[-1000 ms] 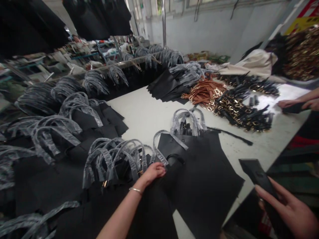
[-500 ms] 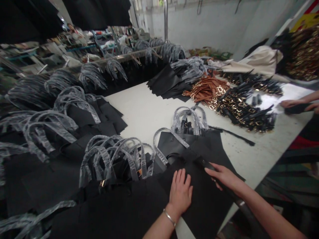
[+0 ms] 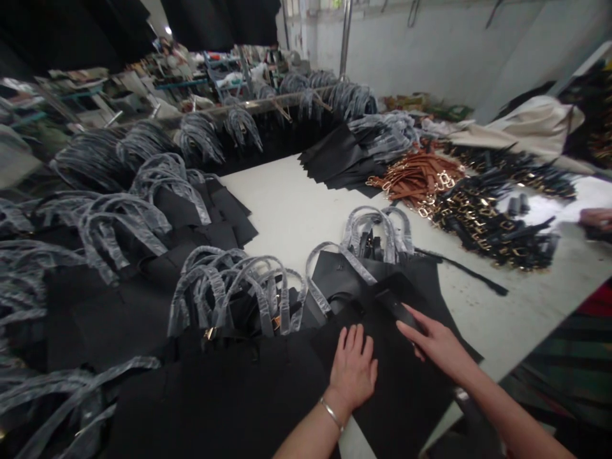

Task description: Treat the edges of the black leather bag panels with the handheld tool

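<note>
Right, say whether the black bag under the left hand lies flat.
Flat: the black bag lies spread on the white table, the left hand resting on top.

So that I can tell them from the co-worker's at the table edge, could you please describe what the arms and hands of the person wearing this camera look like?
Both forearms are bare, with no sleeve in view, and neither the left hand nor the right hand wears a glove. A thin silver-coloured bangle circles the left wrist.
</note>
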The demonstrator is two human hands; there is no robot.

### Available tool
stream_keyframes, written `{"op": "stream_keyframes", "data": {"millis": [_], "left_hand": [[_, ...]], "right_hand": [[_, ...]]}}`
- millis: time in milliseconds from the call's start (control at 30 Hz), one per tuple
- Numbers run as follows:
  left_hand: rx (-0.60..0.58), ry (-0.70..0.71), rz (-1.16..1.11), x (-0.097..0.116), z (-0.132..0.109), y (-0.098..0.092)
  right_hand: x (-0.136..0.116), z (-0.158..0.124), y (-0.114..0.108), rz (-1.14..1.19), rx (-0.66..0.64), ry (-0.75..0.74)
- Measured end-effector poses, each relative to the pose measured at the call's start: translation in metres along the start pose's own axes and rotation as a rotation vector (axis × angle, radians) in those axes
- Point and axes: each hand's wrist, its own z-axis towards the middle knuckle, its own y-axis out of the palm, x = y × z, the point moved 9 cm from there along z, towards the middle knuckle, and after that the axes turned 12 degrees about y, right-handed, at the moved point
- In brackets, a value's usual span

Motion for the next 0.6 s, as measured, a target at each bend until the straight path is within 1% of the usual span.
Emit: {"op": "stream_keyframes", "data": {"millis": [100,167,233,300,367,433,500,600], "left_hand": [[0.037,0.034,0.02,0.003,-0.003,0.0],[0.04,0.064,0.022,0.005,-0.004,0.001],[0.027,0.091,0.017,0.008,-0.004,0.002],[0.025,0.107,0.011,0.01,-0.003,0.002],[0.039,0.112,0.01,0.01,-0.004,0.001],[0.059,0.145,0.009,0.012,-0.006,0.0],[0.073,0.228,0.001,0.019,-0.01,0.002],[0.074,0.35,-0.015,0.028,-0.017,0.008]], "right_hand": [[0.011,-0.009,0.019,-0.031,-0.158,0.002],[0.013,-0.009,0.034,-0.014,-0.237,0.029],[0.007,-0.003,0.047,0.024,-0.288,0.051],[-0.004,0.005,0.056,0.053,-0.311,0.063],[-0.014,0.011,0.06,0.053,-0.322,0.059],[-0.019,0.01,0.059,0.035,-0.334,0.055],[-0.018,0.001,0.059,0.007,-0.362,0.06],[-0.008,-0.02,0.062,-0.086,-0.418,0.076]]}}
